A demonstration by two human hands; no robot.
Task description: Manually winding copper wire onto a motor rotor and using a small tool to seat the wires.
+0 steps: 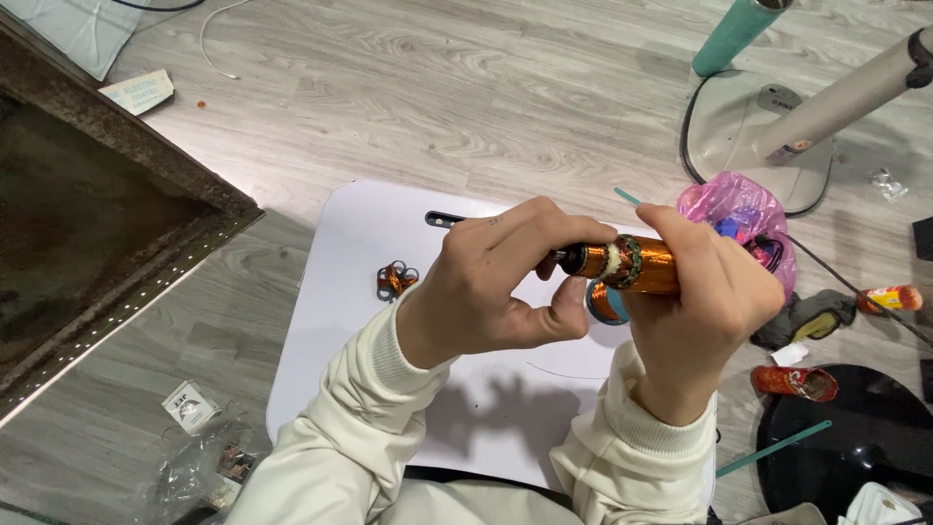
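**Gripping a copper-wound coil over the white board**

Holding it above the white board (350,292), the right hand (705,311) wraps tight around the copper coil (641,264), a glossy, wire-wound cylinder. The left hand (496,287) pinches its dark end, fingers narrow. It looks stiff and fairly light, its fine windings likely delicate; the smooth body seems the safest hold. A small wire scrap (396,280) lies nearby.
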